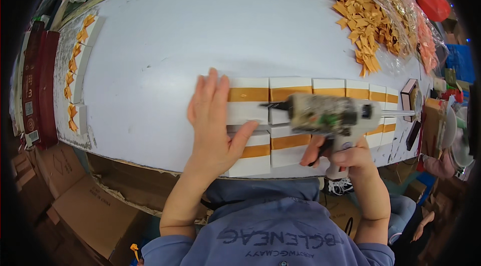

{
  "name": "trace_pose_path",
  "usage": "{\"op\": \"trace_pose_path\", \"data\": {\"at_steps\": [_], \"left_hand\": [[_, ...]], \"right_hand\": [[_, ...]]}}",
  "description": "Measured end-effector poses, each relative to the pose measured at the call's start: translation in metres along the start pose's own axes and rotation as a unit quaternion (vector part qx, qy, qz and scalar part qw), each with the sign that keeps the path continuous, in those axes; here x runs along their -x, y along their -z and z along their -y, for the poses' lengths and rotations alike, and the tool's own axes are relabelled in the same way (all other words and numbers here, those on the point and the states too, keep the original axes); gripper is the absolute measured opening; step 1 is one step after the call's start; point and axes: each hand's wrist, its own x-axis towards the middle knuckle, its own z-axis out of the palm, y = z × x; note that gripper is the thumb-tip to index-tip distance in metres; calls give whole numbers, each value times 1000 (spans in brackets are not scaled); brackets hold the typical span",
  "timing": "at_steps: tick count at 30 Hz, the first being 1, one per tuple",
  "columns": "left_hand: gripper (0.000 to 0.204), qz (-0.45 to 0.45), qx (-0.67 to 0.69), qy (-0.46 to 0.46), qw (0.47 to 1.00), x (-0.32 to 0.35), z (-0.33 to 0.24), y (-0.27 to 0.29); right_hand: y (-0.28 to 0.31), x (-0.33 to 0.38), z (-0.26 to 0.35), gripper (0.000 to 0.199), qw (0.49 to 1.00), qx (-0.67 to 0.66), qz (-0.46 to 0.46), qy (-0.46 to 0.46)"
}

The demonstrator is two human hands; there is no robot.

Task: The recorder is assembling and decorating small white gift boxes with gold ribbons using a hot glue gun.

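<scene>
My right hand (pixel 354 157) grips a glue gun (pixel 324 114) by its handle, a finger at the trigger. The gun's body is smeared and slightly blurred, its dark nozzle pointing left over the upper row of boxes. A clear glue stick (pixel 396 113) sticks out of its back end. Two rows of white boxes (pixel 249 83) with gold ribbon bands lie side by side beneath the gun. On the leftmost upper box's ribbon (pixel 258 94) sits a small shiny dab. My left hand (pixel 213 123) rests with fingers stretched out against the left ends of both rows.
Gold ribbon bows (pixel 362 23) lie heaped at the far right, partly in a clear plastic bag (pixel 403 20). White boxes topped with gold bows (pixel 79 83) line the left edge of the white table (pixel 145 65). Dark red cartons (pixel 44 85) stand beyond them. A cardboard box (pixel 95 206) sits below, left.
</scene>
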Motion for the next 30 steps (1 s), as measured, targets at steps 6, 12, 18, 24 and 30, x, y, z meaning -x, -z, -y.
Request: {"op": "trace_pose_path", "data": {"at_steps": [6,12,18,24,30], "left_hand": [[50,-9,-104,-164,981,11,-23,4],[49,93,-179,-203,958,12,-44,-13],[47,98,-198,-206,953,-1,-54,-11],[51,148,-105,-261,948,-18,-69,-26],[52,191,-109,-277,936,-21,-79,-48]], "right_hand": [[22,22,-7,28,983,131,-121,37],[23,23,-19,21,902,382,-174,103],[25,39,-9,40,944,290,-134,80],[55,57,-10,47,984,-48,-106,138],[59,62,-21,23,955,156,-238,86]]}}
